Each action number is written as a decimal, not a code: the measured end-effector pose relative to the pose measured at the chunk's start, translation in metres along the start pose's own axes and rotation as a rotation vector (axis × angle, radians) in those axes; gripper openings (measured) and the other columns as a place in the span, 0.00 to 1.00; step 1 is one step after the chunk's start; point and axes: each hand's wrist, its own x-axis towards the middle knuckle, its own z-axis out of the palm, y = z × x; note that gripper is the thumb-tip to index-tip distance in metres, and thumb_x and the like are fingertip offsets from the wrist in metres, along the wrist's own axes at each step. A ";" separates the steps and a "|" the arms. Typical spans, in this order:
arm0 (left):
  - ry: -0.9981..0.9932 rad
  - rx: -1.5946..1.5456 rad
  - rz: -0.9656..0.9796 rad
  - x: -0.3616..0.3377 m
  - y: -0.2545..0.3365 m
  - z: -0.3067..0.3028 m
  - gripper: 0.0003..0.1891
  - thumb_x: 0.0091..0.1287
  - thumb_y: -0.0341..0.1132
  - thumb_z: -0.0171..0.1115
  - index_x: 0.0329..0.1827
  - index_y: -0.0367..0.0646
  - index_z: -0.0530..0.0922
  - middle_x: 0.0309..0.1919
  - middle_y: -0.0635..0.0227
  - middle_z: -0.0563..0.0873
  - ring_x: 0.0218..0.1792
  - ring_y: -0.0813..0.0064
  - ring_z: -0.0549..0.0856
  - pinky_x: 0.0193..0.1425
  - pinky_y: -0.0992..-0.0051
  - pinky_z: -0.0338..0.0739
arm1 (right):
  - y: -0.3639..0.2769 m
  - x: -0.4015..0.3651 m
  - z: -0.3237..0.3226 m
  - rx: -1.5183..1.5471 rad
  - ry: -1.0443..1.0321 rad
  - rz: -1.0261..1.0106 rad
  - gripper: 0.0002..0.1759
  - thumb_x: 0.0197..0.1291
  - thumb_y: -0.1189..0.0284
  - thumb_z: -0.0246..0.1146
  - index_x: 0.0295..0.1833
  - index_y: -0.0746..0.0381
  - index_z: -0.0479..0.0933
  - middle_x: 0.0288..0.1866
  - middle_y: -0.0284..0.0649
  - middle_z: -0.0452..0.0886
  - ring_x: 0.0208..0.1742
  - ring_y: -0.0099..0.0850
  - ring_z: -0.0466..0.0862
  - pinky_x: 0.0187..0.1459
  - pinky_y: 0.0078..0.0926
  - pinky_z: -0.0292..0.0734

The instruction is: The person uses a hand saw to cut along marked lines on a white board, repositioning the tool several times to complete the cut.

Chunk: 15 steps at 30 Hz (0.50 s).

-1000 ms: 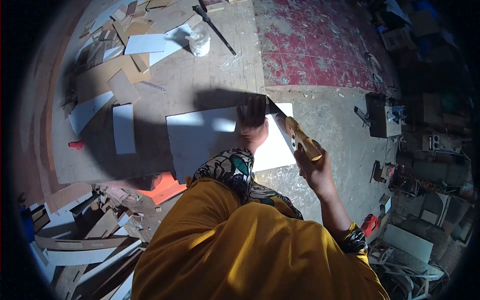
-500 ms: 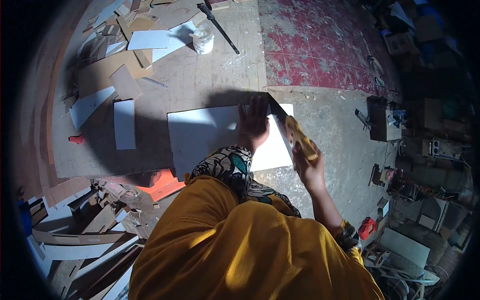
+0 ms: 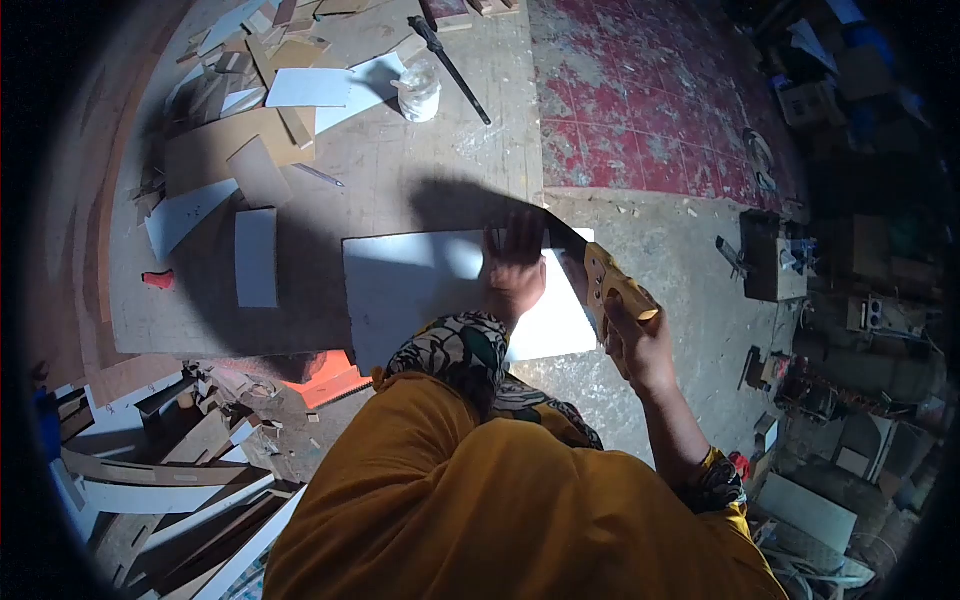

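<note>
A white board (image 3: pixel 420 285) lies on the workbench, its right end brightly lit and reaching past the bench edge. My left hand (image 3: pixel 515 278) rests palm down on the board with its fingers stretched toward the far edge. In my right hand (image 3: pixel 638 345) is a hand saw (image 3: pixel 612 280), gripped by its yellow handle. The dark blade slants up and left from the handle, across the board's far right corner, and its tip is near my left fingertips.
Scrap boards (image 3: pixel 215 145) pile up at the bench's far left. A white jar (image 3: pixel 418 95) and a black bar clamp (image 3: pixel 450 70) stand beyond the board. A red object (image 3: pixel 157 279) lies at left. Offcuts (image 3: pixel 170 475) fill the floor at lower left.
My right hand and the saw have shifted a little right and toward me. The left hand stays on the board, and the whole view has moved slightly.
</note>
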 end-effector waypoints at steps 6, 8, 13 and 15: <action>0.034 -0.024 -0.007 0.000 -0.002 0.001 0.33 0.63 0.42 0.55 0.71 0.40 0.62 0.72 0.57 0.62 0.73 0.58 0.60 0.70 0.38 0.48 | 0.032 0.063 0.026 0.024 -0.035 -0.048 0.12 0.62 0.69 0.63 0.45 0.67 0.74 0.25 0.29 0.75 0.20 0.17 0.72 0.20 0.17 0.66; 0.034 -0.023 -0.003 0.000 0.002 0.000 0.34 0.62 0.42 0.56 0.72 0.40 0.62 0.73 0.57 0.61 0.73 0.57 0.60 0.69 0.38 0.48 | 0.032 0.061 0.021 -0.019 -0.035 -0.025 0.12 0.63 0.70 0.63 0.45 0.67 0.74 0.25 0.29 0.75 0.20 0.16 0.71 0.20 0.17 0.65; 0.020 -0.008 -0.018 -0.002 -0.002 0.015 0.34 0.62 0.43 0.55 0.72 0.41 0.61 0.72 0.58 0.63 0.73 0.59 0.60 0.68 0.34 0.47 | 0.010 0.001 0.015 0.037 -0.013 -0.010 0.10 0.63 0.71 0.62 0.46 0.65 0.73 0.24 0.28 0.74 0.19 0.14 0.70 0.20 0.16 0.64; 0.023 0.000 0.004 -0.006 0.002 0.010 0.34 0.62 0.43 0.56 0.72 0.41 0.61 0.72 0.58 0.62 0.73 0.58 0.60 0.68 0.33 0.47 | 0.007 -0.020 -0.002 0.003 0.007 0.035 0.10 0.63 0.71 0.62 0.46 0.65 0.73 0.24 0.28 0.74 0.19 0.14 0.70 0.20 0.15 0.63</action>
